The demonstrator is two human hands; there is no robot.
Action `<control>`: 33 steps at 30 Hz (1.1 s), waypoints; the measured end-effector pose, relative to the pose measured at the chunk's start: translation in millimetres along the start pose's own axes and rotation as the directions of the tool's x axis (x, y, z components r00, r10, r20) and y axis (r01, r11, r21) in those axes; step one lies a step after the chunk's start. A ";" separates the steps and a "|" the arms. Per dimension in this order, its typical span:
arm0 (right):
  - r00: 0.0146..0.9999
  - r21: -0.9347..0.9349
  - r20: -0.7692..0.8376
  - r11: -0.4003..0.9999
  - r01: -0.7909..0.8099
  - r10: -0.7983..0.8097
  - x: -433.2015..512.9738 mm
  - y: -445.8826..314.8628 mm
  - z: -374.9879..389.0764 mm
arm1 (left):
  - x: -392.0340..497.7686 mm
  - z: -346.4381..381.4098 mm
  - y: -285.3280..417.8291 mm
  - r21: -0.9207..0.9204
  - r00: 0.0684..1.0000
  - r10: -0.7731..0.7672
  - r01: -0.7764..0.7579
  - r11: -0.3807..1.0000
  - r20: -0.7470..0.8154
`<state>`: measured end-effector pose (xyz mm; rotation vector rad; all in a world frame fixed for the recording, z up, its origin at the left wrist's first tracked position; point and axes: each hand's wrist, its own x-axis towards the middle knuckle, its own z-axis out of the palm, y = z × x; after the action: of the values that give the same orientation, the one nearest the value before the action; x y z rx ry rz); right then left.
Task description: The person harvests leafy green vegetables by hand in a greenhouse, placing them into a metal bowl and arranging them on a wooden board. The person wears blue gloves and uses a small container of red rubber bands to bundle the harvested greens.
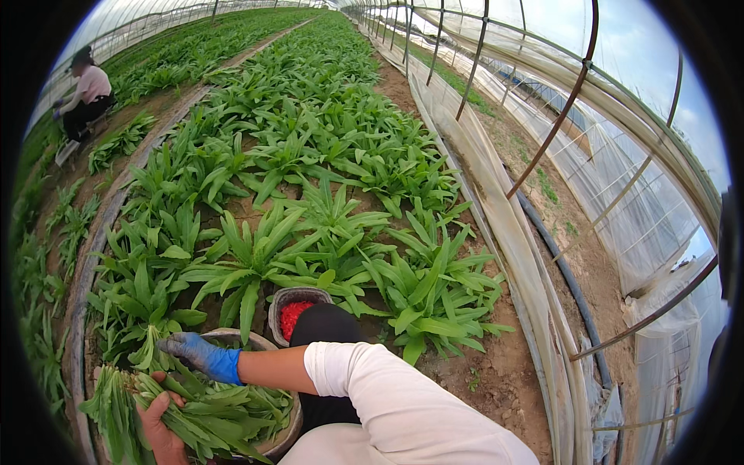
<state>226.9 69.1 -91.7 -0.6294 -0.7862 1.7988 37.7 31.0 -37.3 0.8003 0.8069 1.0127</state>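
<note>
My left hand [160, 418], bare, is wrapped around a thick bunch of long-leaved greens [203, 407], their pale stem ends pointing left. In a grey and blue work glove, my right hand [200, 354] reaches across from the right and pinches a smaller sprig of leaves [150, 349] just above that bunch. Beneath both hands sits a round tub [295, 415] with more loose leaves in it. Leaves partly cover the fingers of my left hand. Another pile of cut greens [110, 407] lies at the far left of the bunch.
A small square container [285, 299] of red pieces stands by my knee [325, 325]. Rows of leafy plants [331, 215] grow ahead. Plastic sheeting [494, 186] and metal hoops [552, 133] line the right side. A person [87, 93] sits low at the far left, beyond a dark hose-like edging [96, 250].
</note>
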 end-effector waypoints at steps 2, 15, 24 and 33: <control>0.998 0.105 0.068 0.994 -0.020 0.013 1.9 -4.9 4.8 | -4.9 11.9 5.0 0.065 0.998 0.068 -0.068 0.996 -0.001; 1.000 0.143 0.016 0.990 0.009 -0.011 20.1 -24.7 11.4 | -33.1 17.4 10.4 0.081 0.985 -0.168 0.164 0.983 0.044; 0.972 0.006 -0.218 0.996 -0.091 0.090 37.0 -16.8 10.6 | -48.7 10.3 7.2 0.141 0.987 -0.149 0.140 0.980 0.059; 0.917 0.105 -0.383 0.992 -0.076 0.111 12.6 -54.3 18.1 | -75.6 19.6 28.9 0.161 0.994 -0.093 0.083 0.983 0.049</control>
<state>242.0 90.9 -39.4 -0.9434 -0.4100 1.7072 19.5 -33.8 11.6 0.9177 0.8745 0.8509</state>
